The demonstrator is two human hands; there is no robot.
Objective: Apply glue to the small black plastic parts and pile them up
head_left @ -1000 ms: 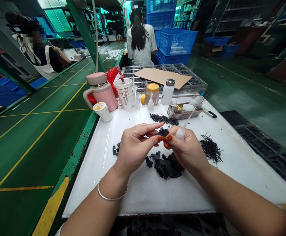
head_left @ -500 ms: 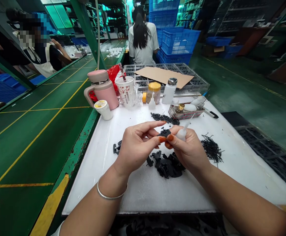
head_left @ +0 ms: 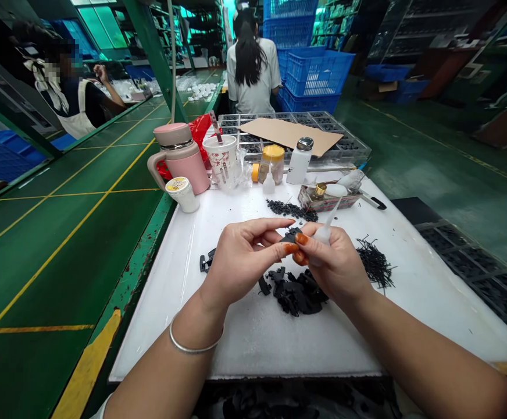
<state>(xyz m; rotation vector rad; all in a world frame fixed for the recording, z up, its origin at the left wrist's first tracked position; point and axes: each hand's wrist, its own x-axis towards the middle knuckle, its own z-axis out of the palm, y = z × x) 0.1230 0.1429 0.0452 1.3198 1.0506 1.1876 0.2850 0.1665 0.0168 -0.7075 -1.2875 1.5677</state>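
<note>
My left hand [head_left: 240, 259] and my right hand [head_left: 332, 265] meet above the white table [head_left: 245, 337], fingertips pinched together on a small black plastic part [head_left: 291, 235]. The right hand also grips a small white squeeze bottle [head_left: 324, 231] whose thin nozzle points up and away. Under the hands lies a heap of black plastic parts [head_left: 296, 291]. A bundle of thin black pins [head_left: 373, 265] lies to the right, and a scatter of tiny black pieces [head_left: 291, 209] lies beyond the hands.
At the table's far edge stand a pink mug [head_left: 179, 158], a white cup [head_left: 221, 160], a small white jar [head_left: 182, 194], a yellow-lidded jar [head_left: 272, 163], a white bottle [head_left: 299, 160] and a small tray [head_left: 327, 198]. Compartment trays under cardboard [head_left: 291, 134] lie behind. A green conveyor [head_left: 61, 233] runs left. Two people work farther off.
Both hands have stayed together over the heap; the squeeze bottle's nozzle has tilted slightly more upright. The view has shifted a little.
</note>
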